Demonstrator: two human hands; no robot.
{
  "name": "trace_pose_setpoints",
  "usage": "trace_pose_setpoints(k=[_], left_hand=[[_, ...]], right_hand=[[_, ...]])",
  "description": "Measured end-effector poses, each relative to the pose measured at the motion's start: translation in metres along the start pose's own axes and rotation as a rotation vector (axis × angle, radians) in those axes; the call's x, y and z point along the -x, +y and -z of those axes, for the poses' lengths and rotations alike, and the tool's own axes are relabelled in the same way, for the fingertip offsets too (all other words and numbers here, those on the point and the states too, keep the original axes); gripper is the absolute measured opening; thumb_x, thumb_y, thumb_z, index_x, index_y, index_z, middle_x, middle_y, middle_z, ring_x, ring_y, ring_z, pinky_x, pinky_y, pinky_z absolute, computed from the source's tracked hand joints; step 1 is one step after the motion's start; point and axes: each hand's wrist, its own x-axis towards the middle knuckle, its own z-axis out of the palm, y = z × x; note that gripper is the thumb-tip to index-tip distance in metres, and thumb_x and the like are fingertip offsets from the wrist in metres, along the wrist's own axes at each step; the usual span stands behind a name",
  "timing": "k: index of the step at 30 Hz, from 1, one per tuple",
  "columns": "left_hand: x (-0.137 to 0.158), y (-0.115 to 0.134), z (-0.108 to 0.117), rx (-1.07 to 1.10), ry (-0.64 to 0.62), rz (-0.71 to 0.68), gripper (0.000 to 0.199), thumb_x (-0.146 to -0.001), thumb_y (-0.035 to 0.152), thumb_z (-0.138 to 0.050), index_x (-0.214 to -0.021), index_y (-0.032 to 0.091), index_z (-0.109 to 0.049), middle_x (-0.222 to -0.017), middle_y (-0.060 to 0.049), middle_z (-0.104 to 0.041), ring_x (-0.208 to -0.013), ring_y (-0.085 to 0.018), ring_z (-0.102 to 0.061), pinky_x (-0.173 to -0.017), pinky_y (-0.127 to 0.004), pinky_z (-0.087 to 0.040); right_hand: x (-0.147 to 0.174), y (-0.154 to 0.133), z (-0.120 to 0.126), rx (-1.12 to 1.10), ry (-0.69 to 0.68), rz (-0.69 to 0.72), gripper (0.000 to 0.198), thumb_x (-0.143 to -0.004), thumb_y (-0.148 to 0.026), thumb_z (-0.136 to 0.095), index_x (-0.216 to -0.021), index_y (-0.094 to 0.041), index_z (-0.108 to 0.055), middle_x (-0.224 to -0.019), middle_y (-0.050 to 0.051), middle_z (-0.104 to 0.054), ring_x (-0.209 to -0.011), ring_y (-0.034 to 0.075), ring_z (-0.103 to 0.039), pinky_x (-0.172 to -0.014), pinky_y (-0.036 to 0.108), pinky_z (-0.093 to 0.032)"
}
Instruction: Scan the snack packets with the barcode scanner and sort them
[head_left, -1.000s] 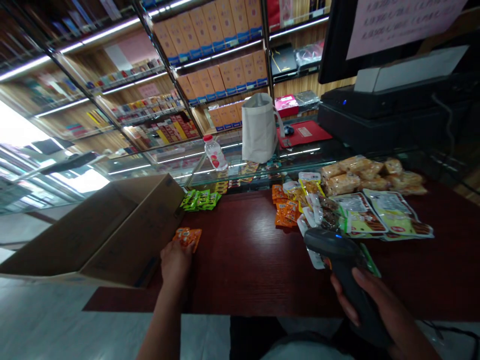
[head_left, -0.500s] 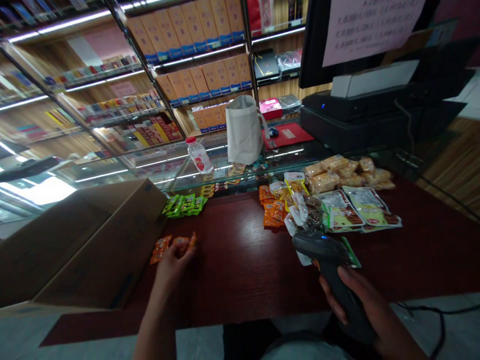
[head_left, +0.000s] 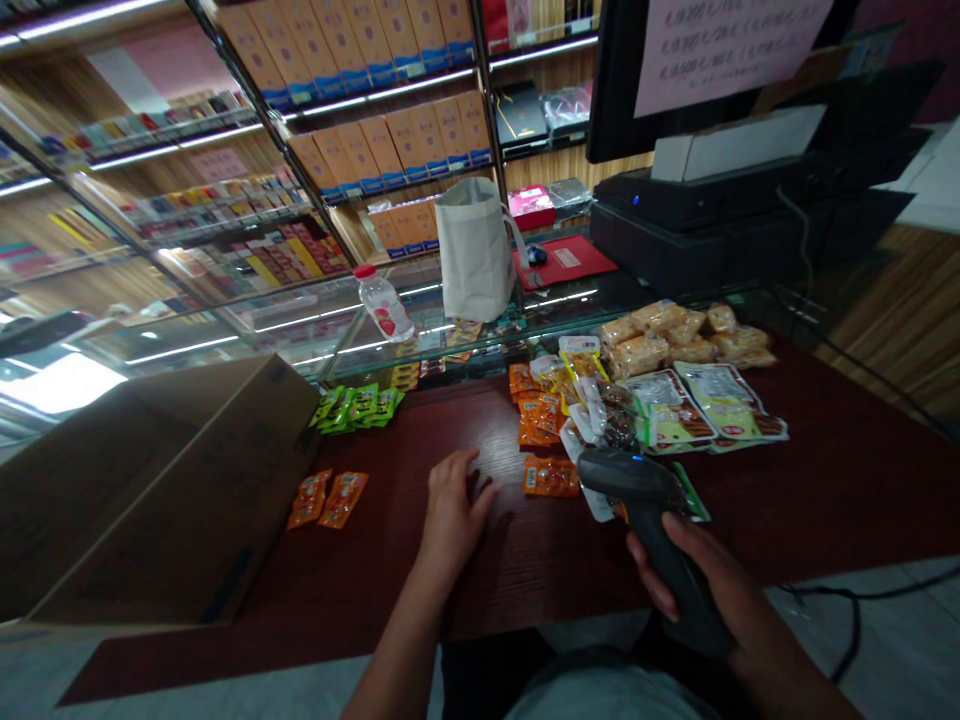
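Note:
My right hand [head_left: 712,570] is wrapped around a dark handheld barcode scanner [head_left: 660,530], its head pointing left above the snack packets. Just left of that head lies a single orange snack packet [head_left: 551,477]. My left hand [head_left: 454,505] hovers over or rests on the table middle, fingers apart and holding nothing, a short way left of that packet. Two more orange packets [head_left: 343,499] lie side by side near the cardboard box. Behind the scanner is a heap of orange packets [head_left: 538,418], yellow-edged packets [head_left: 583,360] and dark clear-wrapped packs [head_left: 621,420].
An open cardboard box [head_left: 165,520] stands left on the dark red table [head_left: 420,430]. Green packets [head_left: 356,408] lie beside it. Flat green-and-white packs [head_left: 727,405] and wrapped bread-like rolls [head_left: 645,352] are at right. Behind stand a bottle [head_left: 384,305], white bag [head_left: 476,250] and monitor [head_left: 615,90].
My left hand has let go of an orange packet near the box and moved right. A separate orange packet now shows by the scanner head. My right hand still holds the scanner.

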Motion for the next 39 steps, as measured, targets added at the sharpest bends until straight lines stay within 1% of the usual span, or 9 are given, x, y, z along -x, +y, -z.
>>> trace_pose_setpoints(k=[5, 10, 15, 20, 27, 31, 33, 36, 39], left_hand=[[0.003, 0.042, -0.032, 0.005, -0.345, -0.318, 0.052, -0.086, 0.028, -0.066, -0.136, 0.028, -0.054, -0.147, -0.01, -0.051, -0.138, -0.031, -0.042, -0.114, -0.055, -0.035], [-0.001, 0.045, -0.028, 0.074, -0.479, -0.361, 0.024, -0.093, 0.029, -0.057, -0.115, 0.024, -0.065, -0.141, -0.009, -0.058, -0.14, -0.027, -0.04, -0.116, -0.05, -0.035], [0.007, 0.024, -0.012, 0.099, -0.315, -0.272, 0.014, -0.09, 0.036, -0.062, -0.087, 0.022, -0.065, -0.124, -0.011, -0.066, -0.13, -0.029, -0.051, -0.111, -0.051, -0.039], [0.023, 0.009, -0.032, -0.101, -0.022, 0.031, 0.059, -0.077, 0.047, -0.074, -0.124, 0.015, -0.058, -0.145, -0.023, -0.05, -0.141, -0.041, -0.038, -0.113, -0.065, -0.029], [0.016, 0.009, -0.04, -0.013, -0.285, -0.011, 0.048, -0.087, 0.031, -0.06, -0.134, 0.024, -0.058, -0.154, -0.016, -0.044, -0.147, -0.033, -0.032, -0.118, -0.062, -0.018], [0.014, 0.007, -0.036, -0.042, -0.167, 0.077, 0.064, -0.08, 0.04, -0.068, -0.137, 0.015, -0.052, -0.155, -0.024, -0.039, -0.147, -0.037, -0.031, -0.117, -0.063, -0.019], [0.015, 0.009, -0.038, -0.097, -0.129, 0.132, 0.062, -0.073, 0.043, -0.075, -0.125, 0.012, -0.058, -0.153, -0.027, -0.041, -0.146, -0.041, -0.031, -0.116, -0.066, -0.017], [0.02, 0.019, -0.042, -0.058, -0.17, 0.073, 0.032, -0.072, 0.033, -0.077, -0.097, 0.017, -0.065, -0.149, -0.022, -0.047, -0.142, -0.04, -0.037, -0.116, -0.064, -0.02], [0.025, 0.034, -0.04, 0.083, -0.179, 0.018, 0.017, -0.077, 0.029, -0.071, -0.087, 0.021, -0.06, -0.129, -0.015, -0.064, -0.124, -0.033, -0.056, -0.106, -0.053, -0.041]], right_hand=[[0.0, -0.004, -0.003, -0.013, 0.01, -0.01, 0.039, -0.083, -0.054, -0.071, -0.095, -0.017, -0.071, -0.07, 0.002, -0.069, -0.036, 0.005, -0.046, -0.034, 0.016, -0.036], [0.004, -0.006, 0.0, -0.007, 0.023, 0.002, 0.04, -0.081, -0.055, -0.073, -0.092, -0.017, -0.071, -0.068, 0.002, -0.068, -0.036, 0.006, -0.047, -0.033, 0.017, -0.036], [0.004, -0.005, 0.009, 0.008, 0.039, -0.01, 0.044, -0.079, -0.056, -0.074, -0.095, -0.016, -0.071, -0.069, 0.004, -0.069, -0.037, 0.008, -0.048, -0.034, 0.019, -0.039], [0.003, -0.006, 0.005, 0.005, 0.02, 0.007, 0.044, -0.079, -0.057, -0.074, -0.095, -0.016, -0.071, -0.069, 0.003, -0.068, -0.037, 0.008, -0.047, -0.034, 0.019, -0.039], [0.003, -0.003, -0.001, -0.005, -0.024, 0.009, 0.038, -0.084, -0.052, -0.071, -0.098, -0.017, -0.071, -0.07, 0.003, -0.069, -0.039, 0.007, -0.051, -0.035, 0.016, -0.039], [0.005, 0.0, 0.001, -0.031, -0.007, 0.004, 0.037, -0.085, -0.051, -0.07, -0.098, -0.016, -0.072, -0.071, 0.003, -0.069, -0.038, 0.006, -0.05, -0.035, 0.015, -0.038], [0.005, 0.002, 0.003, -0.043, -0.004, 0.0, 0.036, -0.085, -0.05, -0.07, -0.098, -0.016, -0.072, -0.071, 0.002, -0.069, -0.039, 0.006, -0.051, -0.035, 0.015, -0.038], [0.004, 0.003, 0.004, -0.045, -0.02, 0.0, 0.037, -0.084, -0.051, -0.071, -0.097, -0.016, -0.071, -0.07, 0.002, -0.069, -0.038, 0.007, -0.051, -0.035, 0.016, -0.039], [0.004, 0.003, 0.003, -0.04, -0.044, 0.0, 0.039, -0.083, -0.053, -0.072, -0.097, -0.016, -0.071, -0.07, 0.002, -0.069, -0.038, 0.006, -0.051, -0.034, 0.015, -0.039]])
